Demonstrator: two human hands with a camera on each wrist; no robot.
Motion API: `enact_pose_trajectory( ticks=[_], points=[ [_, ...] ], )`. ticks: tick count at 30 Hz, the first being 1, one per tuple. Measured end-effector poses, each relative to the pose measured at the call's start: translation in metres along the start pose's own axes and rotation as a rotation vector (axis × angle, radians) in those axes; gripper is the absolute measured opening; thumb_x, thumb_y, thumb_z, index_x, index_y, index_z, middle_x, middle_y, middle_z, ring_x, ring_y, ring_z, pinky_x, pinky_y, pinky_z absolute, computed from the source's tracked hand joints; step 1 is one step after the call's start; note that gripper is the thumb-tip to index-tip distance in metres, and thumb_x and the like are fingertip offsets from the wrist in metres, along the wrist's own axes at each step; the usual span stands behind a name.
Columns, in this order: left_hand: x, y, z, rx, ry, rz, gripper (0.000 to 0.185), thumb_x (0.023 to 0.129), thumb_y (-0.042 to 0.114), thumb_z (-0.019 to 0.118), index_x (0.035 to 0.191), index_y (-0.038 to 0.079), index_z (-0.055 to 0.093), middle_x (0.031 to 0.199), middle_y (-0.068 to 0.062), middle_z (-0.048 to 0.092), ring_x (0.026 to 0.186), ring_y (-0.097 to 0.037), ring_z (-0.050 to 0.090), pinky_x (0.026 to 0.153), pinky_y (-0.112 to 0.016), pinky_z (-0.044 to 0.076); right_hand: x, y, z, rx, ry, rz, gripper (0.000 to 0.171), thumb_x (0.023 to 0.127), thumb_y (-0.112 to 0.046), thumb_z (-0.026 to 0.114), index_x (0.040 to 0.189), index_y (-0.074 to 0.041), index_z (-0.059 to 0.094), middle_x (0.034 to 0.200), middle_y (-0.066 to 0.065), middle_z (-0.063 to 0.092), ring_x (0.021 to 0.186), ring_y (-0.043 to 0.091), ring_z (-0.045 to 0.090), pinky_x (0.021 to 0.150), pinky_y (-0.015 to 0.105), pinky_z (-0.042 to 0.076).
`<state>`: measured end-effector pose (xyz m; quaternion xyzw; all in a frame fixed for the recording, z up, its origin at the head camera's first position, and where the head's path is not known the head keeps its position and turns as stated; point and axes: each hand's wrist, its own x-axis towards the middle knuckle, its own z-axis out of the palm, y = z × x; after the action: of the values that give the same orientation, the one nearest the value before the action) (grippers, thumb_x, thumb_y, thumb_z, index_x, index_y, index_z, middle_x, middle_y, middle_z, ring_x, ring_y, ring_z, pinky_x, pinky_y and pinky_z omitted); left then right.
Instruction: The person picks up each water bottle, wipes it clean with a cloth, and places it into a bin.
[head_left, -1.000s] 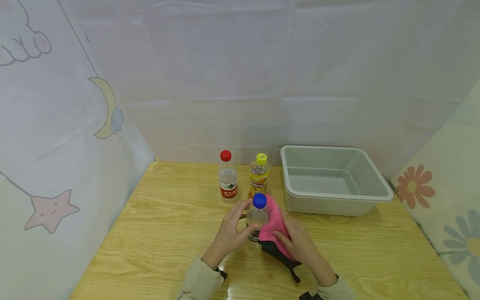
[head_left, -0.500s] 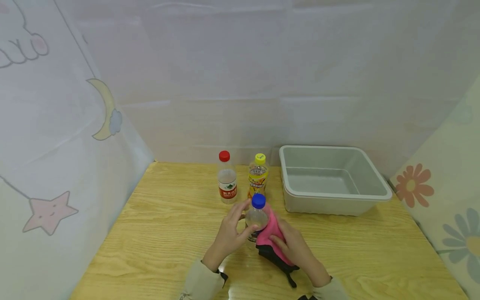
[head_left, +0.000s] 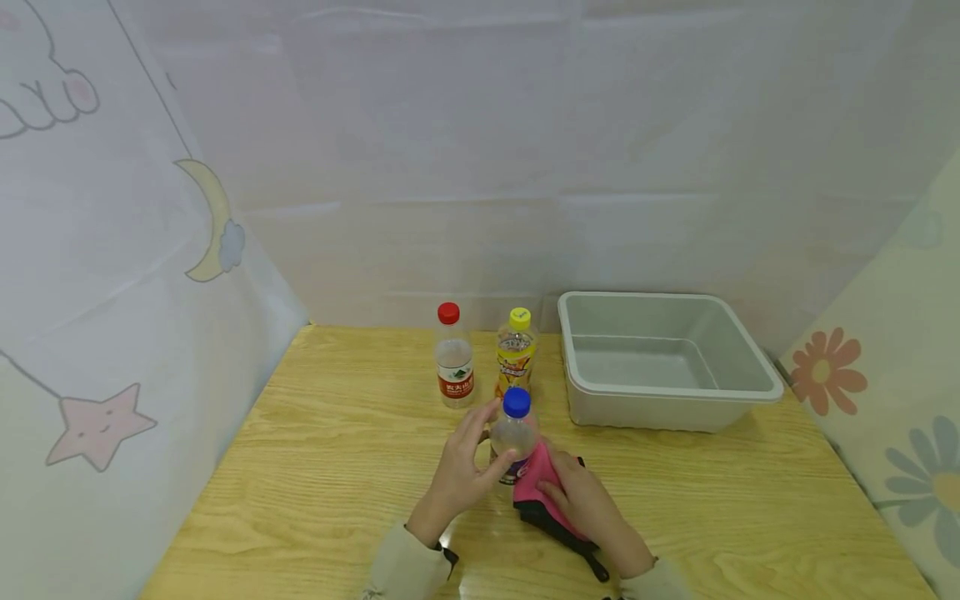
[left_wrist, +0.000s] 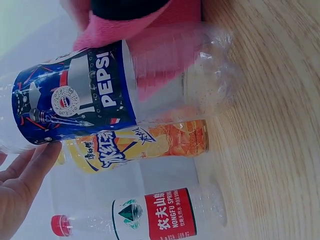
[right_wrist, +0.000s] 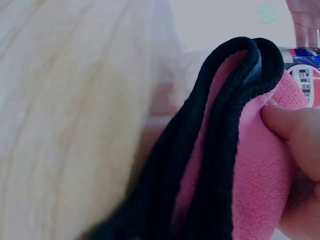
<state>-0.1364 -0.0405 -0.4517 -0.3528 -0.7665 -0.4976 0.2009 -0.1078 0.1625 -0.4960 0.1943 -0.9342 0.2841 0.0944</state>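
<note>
An upright clear Pepsi bottle (head_left: 513,435) with a blue cap stands on the table; its dark blue label (left_wrist: 75,97) shows in the left wrist view. My left hand (head_left: 459,477) holds the bottle from the left, thumb in front and fingers behind. On the right side, my right hand (head_left: 592,502) grips a folded pink cloth (head_left: 534,477) with black edging and presses it to the bottle's lower part. Thumb and folds of the cloth (right_wrist: 260,165) show close up in the right wrist view. Part of the label is hidden by the cloth.
Behind stand a red-capped water bottle (head_left: 455,371) and a yellow-capped iced tea bottle (head_left: 514,357), both upright. A grey-white plastic tub (head_left: 660,408) sits at the back right. Printed fabric walls (head_left: 450,167) surround the wooden table (head_left: 315,483).
My right hand and the cloth have slid down along the bottle towards me, baring more of its upper right side. The left hand keeps its hold; the bottle has hardly moved.
</note>
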Motion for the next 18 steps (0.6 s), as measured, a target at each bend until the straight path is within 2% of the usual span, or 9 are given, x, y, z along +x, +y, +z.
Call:
enact_pose_trajectory(
  ticks=[7, 12, 18],
  points=[
    [-0.0004, 0.0019, -0.0001, 0.01, 0.007, -0.023, 0.058, 0.088, 0.027, 0.06, 0.134, -0.001, 0.038, 0.12, -0.016, 0.051, 0.107, -0.029, 0.052, 0.075, -0.032, 0.054, -0.0007, 0.0045, 0.0071, -0.038, 0.013, -0.032, 0.064, 0.08, -0.014, 0.07, 0.134, 0.0, 0.041, 0.098, 0.012, 0.06, 0.083, 0.025, 0.061, 0.07, 0.041, 0.052],
    [0.0013, 0.0041, 0.0005, 0.048, 0.022, -0.068, 0.063, 0.087, 0.04, 0.059, 0.133, 0.001, 0.04, 0.119, -0.012, 0.053, 0.104, -0.024, 0.053, 0.074, -0.031, 0.054, -0.0011, 0.0023, 0.0068, -0.055, 0.015, -0.033, 0.062, 0.08, -0.015, 0.07, 0.134, -0.002, 0.043, 0.094, 0.009, 0.06, 0.076, 0.02, 0.059, 0.062, 0.036, 0.05],
    [0.0031, 0.0032, 0.0037, 0.083, 0.066, -0.077, 0.061, 0.085, 0.04, 0.062, 0.131, 0.005, 0.042, 0.117, -0.011, 0.053, 0.1, -0.023, 0.055, 0.072, -0.03, 0.053, -0.0031, 0.0026, 0.0051, -0.004, 0.058, -0.031, 0.061, 0.078, -0.013, 0.071, 0.133, -0.003, 0.046, 0.099, 0.011, 0.062, 0.082, 0.021, 0.06, 0.066, 0.037, 0.05]
  ],
)
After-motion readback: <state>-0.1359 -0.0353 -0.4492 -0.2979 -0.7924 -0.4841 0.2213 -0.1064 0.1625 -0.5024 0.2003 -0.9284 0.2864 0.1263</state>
